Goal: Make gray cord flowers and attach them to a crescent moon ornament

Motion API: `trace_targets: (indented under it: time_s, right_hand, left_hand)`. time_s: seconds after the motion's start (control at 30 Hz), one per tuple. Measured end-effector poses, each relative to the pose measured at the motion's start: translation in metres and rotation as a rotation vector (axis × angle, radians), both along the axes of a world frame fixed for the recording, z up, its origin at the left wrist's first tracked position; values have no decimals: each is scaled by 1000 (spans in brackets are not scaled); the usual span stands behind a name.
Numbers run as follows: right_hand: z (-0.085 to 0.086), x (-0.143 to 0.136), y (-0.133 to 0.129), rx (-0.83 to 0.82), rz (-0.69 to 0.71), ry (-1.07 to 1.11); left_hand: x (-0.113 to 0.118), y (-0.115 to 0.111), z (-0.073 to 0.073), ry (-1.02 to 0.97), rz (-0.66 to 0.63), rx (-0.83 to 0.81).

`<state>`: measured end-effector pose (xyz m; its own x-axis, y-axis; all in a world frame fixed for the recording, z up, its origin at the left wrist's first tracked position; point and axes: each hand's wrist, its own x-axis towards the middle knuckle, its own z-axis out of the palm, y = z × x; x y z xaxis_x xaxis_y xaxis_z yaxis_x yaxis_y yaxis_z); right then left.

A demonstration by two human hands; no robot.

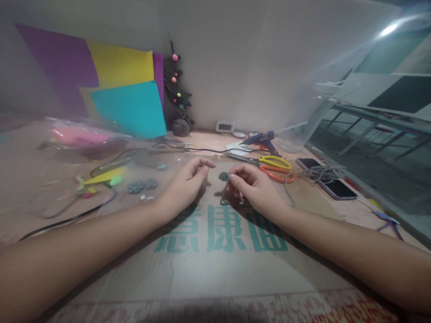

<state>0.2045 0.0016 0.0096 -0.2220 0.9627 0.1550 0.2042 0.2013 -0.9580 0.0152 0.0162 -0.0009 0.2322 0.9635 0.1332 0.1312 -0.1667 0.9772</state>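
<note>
Between the thumb and index finger of my right hand (247, 181) is a small knotted piece of grey cord (223, 176). Its loose cord hangs below the fingers and trails to the right, partly hidden by the hand. My left hand (191, 177) is just left of the knot, apart from it. Its index finger stretches out past the thumb, and I see nothing held there. Two finished-looking grey knotted cord pieces (135, 186) lie on the table beyond my left forearm, with small white scraps (143, 197) close by.
Scissors (274, 162) with yellow and orange handles lie behind my right hand, near a blue glue gun (262, 139). Grey cord (325, 172) is heaped on phones (338, 190) at right. Coloured sheets (131, 110), a decorated dark tree (175, 85) and a pink bag (81, 134) stand further back.
</note>
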Motion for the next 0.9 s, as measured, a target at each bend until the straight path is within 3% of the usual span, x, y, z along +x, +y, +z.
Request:
trace_targets:
  time_s: [0.47,0.9]
  right_hand:
    - [-1,2,-1,4,22,8]
    - [0,1,0,-88,47,127]
  left_hand:
    - [4,-7,14,136,18,106]
    - [0,-9,11,367,56,273]
